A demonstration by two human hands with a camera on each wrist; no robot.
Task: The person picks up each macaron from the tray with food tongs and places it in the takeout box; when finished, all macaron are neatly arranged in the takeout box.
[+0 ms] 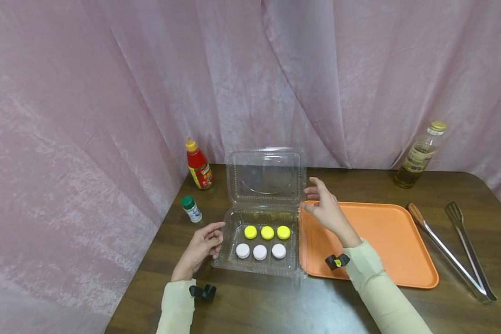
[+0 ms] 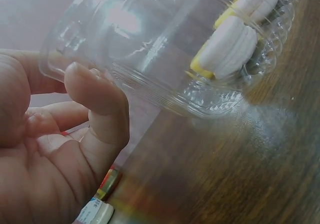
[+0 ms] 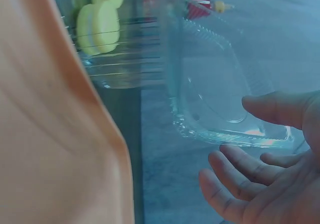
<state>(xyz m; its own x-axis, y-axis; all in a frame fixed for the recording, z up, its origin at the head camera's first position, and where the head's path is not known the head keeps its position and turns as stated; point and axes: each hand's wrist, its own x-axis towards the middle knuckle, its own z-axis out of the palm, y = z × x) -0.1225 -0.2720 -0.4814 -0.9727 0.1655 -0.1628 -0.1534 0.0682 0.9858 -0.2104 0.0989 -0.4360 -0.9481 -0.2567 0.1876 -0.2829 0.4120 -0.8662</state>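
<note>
A clear plastic clamshell container (image 1: 229,260) lies on the table with its lid (image 1: 267,178) raised at the back. Inside are a row of three yellow macarons (image 1: 267,232) and, nearer me, a row of three white macarons (image 1: 260,252). My left hand (image 1: 200,243) is at the container's left side; in the left wrist view its thumb and index finger pinch the plastic rim (image 2: 55,69). My right hand (image 1: 327,208) is held beside the lid's lower right corner, over the orange tray's edge. Its fingers are spread and hold nothing, with the lid between thumb and fingers in the right wrist view.
An orange tray (image 1: 375,241) sits right of the container, with metal tongs (image 1: 451,260) beyond it. A red sauce bottle (image 1: 199,168) and a green-capped jar (image 1: 191,209) stand at the left. An oil bottle (image 1: 419,157) stands back right, before the pink curtain (image 1: 267,83).
</note>
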